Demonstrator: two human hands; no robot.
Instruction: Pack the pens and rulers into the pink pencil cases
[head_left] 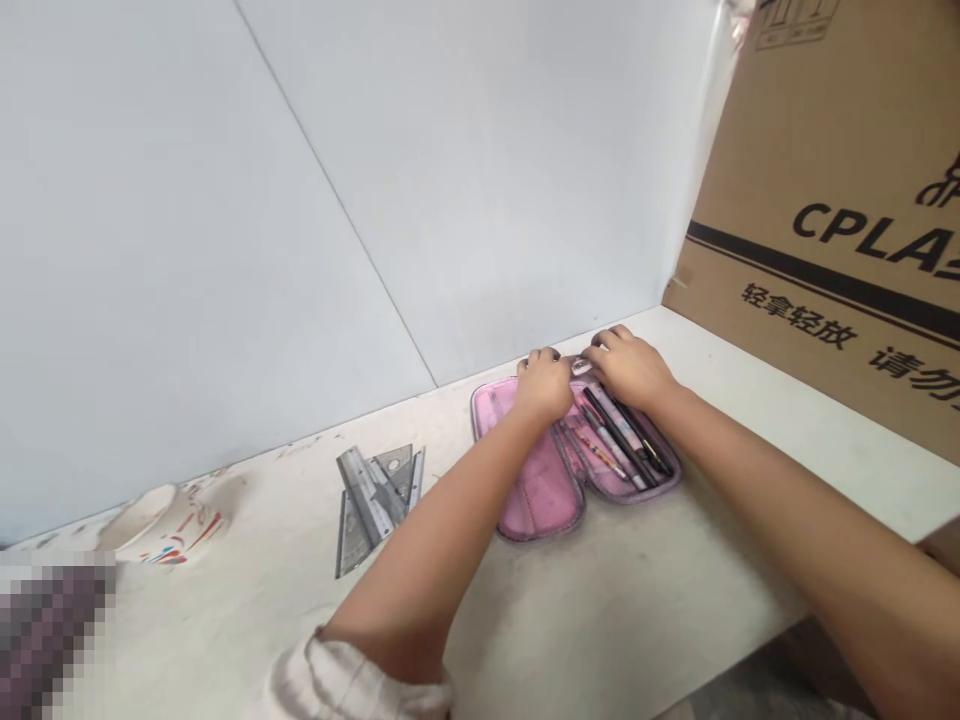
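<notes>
A pink pencil case point(541, 495) with grey edging lies open on the table, its two halves spread left and right. Several pens and pencils point(616, 440) sit side by side in the right half. My left hand point(546, 382) is closed at the case's far edge, near the fold, its fingers curled over. Close beside it, my right hand point(630, 368) grips the far edge of the right half with bent fingers. A small pale thing shows between the hands, too unclear to name. Both palms hide part of the case.
Several rulers and a set square point(375, 495) lie in a pile left of the case. A paper cup point(169, 525) is at the table's left. A large cardboard box point(832, 220) stands at the right, and a pale wall panel point(480, 180) rises behind the table point(600, 590).
</notes>
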